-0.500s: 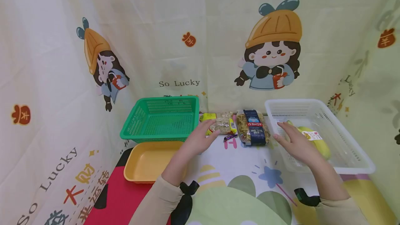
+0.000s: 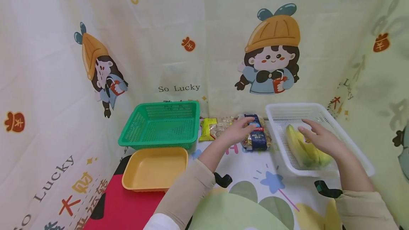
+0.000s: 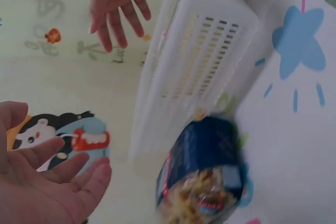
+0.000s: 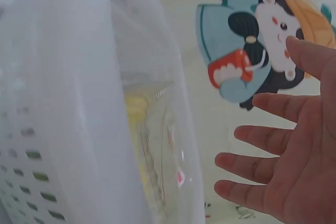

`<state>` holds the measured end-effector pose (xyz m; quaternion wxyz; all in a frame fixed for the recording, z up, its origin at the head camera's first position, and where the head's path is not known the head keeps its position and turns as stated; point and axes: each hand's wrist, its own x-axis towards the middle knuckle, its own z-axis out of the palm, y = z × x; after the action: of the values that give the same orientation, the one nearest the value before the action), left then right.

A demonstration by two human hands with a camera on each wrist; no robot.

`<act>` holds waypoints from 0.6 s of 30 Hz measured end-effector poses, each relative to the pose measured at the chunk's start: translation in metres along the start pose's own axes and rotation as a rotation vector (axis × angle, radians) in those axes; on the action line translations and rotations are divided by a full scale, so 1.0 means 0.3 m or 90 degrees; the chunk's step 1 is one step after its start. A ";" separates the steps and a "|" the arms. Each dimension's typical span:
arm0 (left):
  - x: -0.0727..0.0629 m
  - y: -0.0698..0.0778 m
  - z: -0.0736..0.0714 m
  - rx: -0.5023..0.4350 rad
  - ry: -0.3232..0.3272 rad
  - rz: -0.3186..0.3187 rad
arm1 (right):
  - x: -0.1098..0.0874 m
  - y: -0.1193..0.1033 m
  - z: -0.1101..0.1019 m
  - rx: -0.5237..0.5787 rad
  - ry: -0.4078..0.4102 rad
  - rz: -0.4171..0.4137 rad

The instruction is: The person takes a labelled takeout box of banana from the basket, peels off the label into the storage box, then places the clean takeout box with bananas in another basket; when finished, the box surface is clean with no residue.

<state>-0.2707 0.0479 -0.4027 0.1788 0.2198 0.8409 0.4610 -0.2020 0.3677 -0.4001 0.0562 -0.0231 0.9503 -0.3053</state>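
My left hand [image 2: 238, 130] hovers over the bag of pasta [image 2: 258, 141], fingers spread and holding nothing. In the left wrist view a gap shows between that hand [image 3: 47, 177] and the blue-labelled pasta bag [image 3: 205, 150]. Above the white basket [image 2: 281, 159] is my right hand [image 2: 322, 138], also loosely spread with nothing in it. Bananas [image 2: 303, 148] in a clear bag lie inside this basket, partly behind the right hand. The right wrist view shows the right palm and fingers [image 4: 257, 166] apart from the basket wall.
A yellow-ended clear packet [image 2: 207, 130] lies left of the pasta, partly covered by the left hand. Further left stand a green basket [image 2: 159, 144] and, in front of it, an orange tray [image 2: 127, 184]. A printed cloth wall [image 2: 223, 45] rises behind everything.
My left hand has moved right, from beside the clear packet to over the pasta. The right hand has shifted right above the basket, uncovering more of the bananas. The head view has turned slightly.
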 end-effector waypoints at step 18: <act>0.218 0.113 0.283 -0.355 0.003 -0.094 | 0.046 0.225 -0.136 0.048 -0.090 0.143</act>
<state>-0.2759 0.1584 -0.4235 0.2633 0.0991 0.6957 0.6610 -0.2213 0.4451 -0.4079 0.1578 0.0637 0.9286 -0.3299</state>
